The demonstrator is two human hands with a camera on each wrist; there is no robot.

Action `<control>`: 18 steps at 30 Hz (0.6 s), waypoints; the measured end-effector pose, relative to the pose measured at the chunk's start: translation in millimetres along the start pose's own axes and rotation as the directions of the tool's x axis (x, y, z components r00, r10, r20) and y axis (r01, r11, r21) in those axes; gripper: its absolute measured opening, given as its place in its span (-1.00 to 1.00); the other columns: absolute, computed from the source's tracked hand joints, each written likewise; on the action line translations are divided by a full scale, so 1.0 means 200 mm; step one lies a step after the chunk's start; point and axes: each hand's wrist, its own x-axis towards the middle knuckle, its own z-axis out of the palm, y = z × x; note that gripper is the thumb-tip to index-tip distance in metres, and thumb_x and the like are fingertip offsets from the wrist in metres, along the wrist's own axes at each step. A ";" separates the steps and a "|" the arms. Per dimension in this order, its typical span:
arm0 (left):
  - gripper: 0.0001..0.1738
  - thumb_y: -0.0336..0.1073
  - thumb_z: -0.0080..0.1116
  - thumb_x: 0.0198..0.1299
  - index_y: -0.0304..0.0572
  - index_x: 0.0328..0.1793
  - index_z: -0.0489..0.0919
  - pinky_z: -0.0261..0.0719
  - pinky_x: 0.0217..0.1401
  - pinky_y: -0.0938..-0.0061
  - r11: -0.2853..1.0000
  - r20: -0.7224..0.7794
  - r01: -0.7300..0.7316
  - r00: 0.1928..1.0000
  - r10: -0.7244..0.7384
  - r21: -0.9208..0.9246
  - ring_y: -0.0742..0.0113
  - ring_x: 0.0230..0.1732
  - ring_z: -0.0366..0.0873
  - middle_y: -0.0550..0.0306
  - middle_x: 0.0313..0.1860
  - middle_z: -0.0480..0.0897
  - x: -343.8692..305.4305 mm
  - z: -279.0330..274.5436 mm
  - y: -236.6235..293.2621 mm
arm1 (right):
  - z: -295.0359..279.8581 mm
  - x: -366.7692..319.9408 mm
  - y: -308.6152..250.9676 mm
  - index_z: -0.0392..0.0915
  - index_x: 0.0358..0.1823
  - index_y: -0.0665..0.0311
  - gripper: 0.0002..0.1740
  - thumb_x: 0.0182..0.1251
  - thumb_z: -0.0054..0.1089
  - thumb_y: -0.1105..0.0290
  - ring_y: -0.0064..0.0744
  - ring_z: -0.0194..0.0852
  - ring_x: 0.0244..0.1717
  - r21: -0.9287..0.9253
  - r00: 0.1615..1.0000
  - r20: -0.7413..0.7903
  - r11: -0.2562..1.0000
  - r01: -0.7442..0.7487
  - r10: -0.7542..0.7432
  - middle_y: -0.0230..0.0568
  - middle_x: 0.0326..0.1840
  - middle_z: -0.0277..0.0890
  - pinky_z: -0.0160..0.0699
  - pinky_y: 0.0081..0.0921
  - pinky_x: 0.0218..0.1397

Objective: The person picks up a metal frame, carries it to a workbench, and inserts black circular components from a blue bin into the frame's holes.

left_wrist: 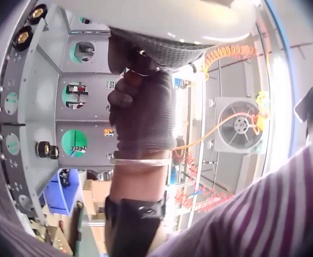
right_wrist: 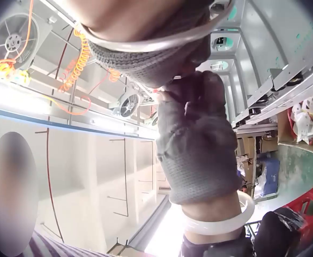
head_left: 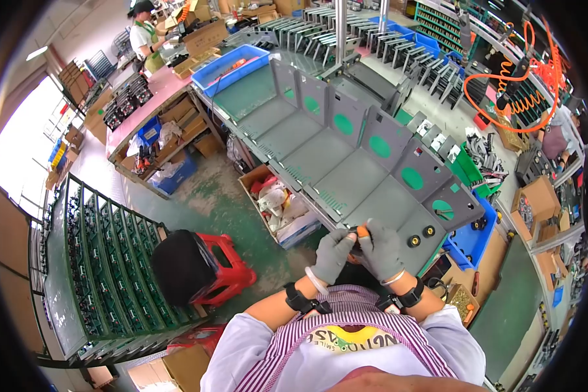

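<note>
Both hands wear grey gloves and meet over the near edge of a row of grey sheet-metal housings (head_left: 336, 166). In the head view my left hand (head_left: 332, 253) has curled fingers and pinches a small dark part (head_left: 353, 231). My right hand (head_left: 382, 253) closes in from the other side and grips at the same part, with an orange patch at its fingertips. I cannot tell the part's kind, since fingers cover most of it. In the left wrist view the right hand (left_wrist: 146, 110) is curled. Two black round feet with brass-coloured centres (head_left: 414, 241) stand on the nearest housing.
A blue bin (head_left: 464, 251) with black parts stands right of the housings; another blue tray (head_left: 232, 68) sits at their far end. Below the bench edge is a box of white bags (head_left: 284, 209). A red stool (head_left: 232, 271) and a green rack (head_left: 111, 261) stand left.
</note>
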 end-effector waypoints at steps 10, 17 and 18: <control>-0.63 -0.21 -0.14 0.30 -0.34 0.08 0.38 0.57 -0.22 0.46 0.792 0.203 0.264 0.962 -0.180 -0.551 0.26 -0.23 0.56 0.00 -0.07 0.55 -0.02 0.08 -0.06 | -0.06 -0.11 0.54 0.47 0.01 0.25 -0.59 0.07 0.14 0.34 -0.34 0.41 -0.41 0.495 0.930 0.266 0.792 -0.357 0.252 -0.22 -0.48 0.40 0.42 -0.48 -0.29; -0.75 -0.41 -0.13 0.29 -0.31 0.05 0.39 0.53 -0.13 0.57 0.947 0.261 0.222 0.952 -0.159 -0.233 0.45 -0.14 0.50 0.17 -0.15 0.52 -0.04 0.23 -0.17 | -0.18 -0.14 0.43 0.52 -0.09 0.17 -0.65 0.07 0.14 0.25 -0.14 0.44 -0.29 0.281 0.963 0.264 0.959 -0.020 -0.057 -0.13 -0.35 0.47 0.41 -0.33 -0.22; -0.74 -0.37 -0.14 0.30 -0.31 0.06 0.40 0.53 -0.13 0.56 0.892 0.248 0.292 0.945 -0.213 -0.345 0.43 -0.13 0.50 0.16 -0.14 0.52 -0.04 0.25 -0.18 | -0.18 -0.15 0.44 0.52 -0.09 0.19 -0.64 0.07 0.14 0.25 -0.14 0.43 -0.29 0.286 0.966 0.250 0.958 -0.010 -0.065 -0.14 -0.37 0.46 0.40 -0.34 -0.24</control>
